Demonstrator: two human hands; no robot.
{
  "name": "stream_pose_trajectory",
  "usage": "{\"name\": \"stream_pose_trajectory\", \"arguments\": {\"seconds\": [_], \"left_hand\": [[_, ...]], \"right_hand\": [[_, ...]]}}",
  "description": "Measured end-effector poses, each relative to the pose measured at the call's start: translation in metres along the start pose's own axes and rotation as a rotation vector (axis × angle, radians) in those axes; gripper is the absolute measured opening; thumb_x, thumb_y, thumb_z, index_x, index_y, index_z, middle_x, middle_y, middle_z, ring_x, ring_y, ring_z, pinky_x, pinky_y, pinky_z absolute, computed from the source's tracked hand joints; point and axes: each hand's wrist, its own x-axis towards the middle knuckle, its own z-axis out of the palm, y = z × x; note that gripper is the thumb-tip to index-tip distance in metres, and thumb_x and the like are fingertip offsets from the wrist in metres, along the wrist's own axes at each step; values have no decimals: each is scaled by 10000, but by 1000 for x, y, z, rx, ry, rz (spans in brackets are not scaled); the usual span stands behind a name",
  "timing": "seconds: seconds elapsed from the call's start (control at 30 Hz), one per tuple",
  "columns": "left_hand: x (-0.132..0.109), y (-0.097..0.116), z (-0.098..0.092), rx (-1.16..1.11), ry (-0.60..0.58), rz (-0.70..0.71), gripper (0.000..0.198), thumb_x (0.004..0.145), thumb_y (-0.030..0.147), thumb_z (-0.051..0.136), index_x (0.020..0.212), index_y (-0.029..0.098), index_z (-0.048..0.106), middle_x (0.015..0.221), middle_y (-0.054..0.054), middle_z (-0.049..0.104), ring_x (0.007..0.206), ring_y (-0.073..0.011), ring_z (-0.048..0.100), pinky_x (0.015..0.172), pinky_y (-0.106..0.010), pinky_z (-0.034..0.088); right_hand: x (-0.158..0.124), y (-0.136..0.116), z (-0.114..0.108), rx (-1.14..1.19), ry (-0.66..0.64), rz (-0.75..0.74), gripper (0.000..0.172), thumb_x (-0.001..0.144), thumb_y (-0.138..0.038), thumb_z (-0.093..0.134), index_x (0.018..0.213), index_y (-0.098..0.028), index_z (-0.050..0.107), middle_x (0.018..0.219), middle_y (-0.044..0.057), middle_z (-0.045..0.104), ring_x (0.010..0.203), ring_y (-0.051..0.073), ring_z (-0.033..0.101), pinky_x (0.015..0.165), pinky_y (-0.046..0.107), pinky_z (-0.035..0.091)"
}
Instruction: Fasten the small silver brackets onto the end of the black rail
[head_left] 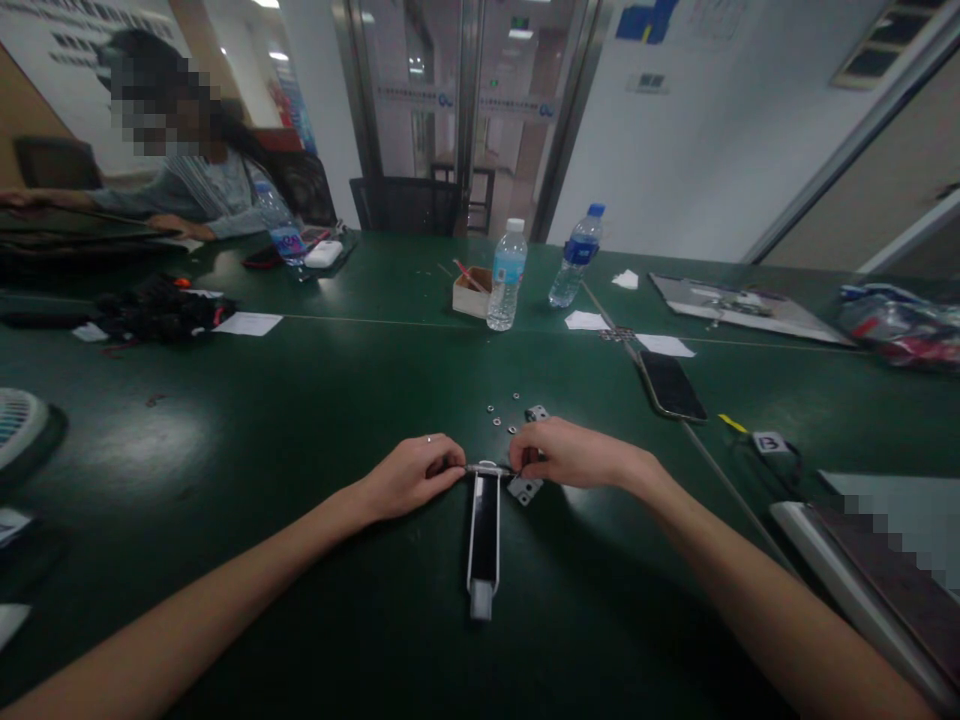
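A long narrow device with a white frame and dark face (484, 530) lies on the green table, its pale end toward me. Across its far end runs a thin rod (484, 468). My left hand (420, 475) pinches the rod's left end between thumb and fingers. At the right end, the fingers of my right hand (551, 452) are pressed together around the rod. A perforated metal bracket (525, 489) shows partly from under my right hand. Several small nuts (496, 421) lie just beyond the hands.
Water bottles (506, 280) and a small box (471, 297) stand farther back. A phone (670, 384) lies to the right, with a laptop-like object (870, 590) nearer. Across the table at left sits another person (217, 190). A cable bundle (157, 312) lies left.
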Motion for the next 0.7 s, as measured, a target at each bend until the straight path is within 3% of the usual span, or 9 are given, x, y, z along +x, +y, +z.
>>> {"name": "stream_pose_trajectory", "arguments": {"seconds": [0.23,0.4,0.7], "left_hand": [[0,0,-1,2,-15,0,117,909,211,515,970,151,595,855,-16,558,661,-121,497,577,-221,399],[-1,-2,0,-7,-10,-7,116,913,224,516,969,156,590,848,-10,552,651,-119,492,568,-218,394],[-1,-4,1,-1,-8,-5,120,907,229,524,970,156,595,841,-10,550,631,-119,483,555,-221,389]], "right_hand": [[0,-6,-2,37,16,31,126,834,-135,565,935,-157,638,919,32,636,825,151,578,683,268,420],[0,-5,1,29,99,10,96,813,-138,588,898,-155,628,892,27,629,801,147,568,671,271,419],[1,-11,5,98,57,-17,153,795,-132,600,947,-136,616,855,23,642,717,121,578,602,239,428]]}}
